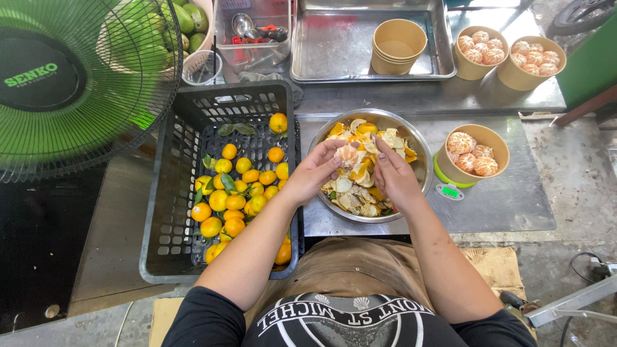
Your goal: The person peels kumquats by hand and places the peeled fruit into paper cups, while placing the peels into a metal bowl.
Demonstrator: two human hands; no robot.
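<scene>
left hand: fingers closed around small round half-peeled orange mandarin, over round steel bowl of peels | right hand: just right of fruit, fingers pinching at its side, nothing else held | left hand nearer

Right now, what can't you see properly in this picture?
Head view only:
- Peeled mandarin: mostly covered by the left hand and right hand.
- Steel bowl: its bottom is buried under peels.
- Scale: mostly hidden by the paper cup; display too small.

Black short-sleeve tee w/ white print, brown apron.
</scene>
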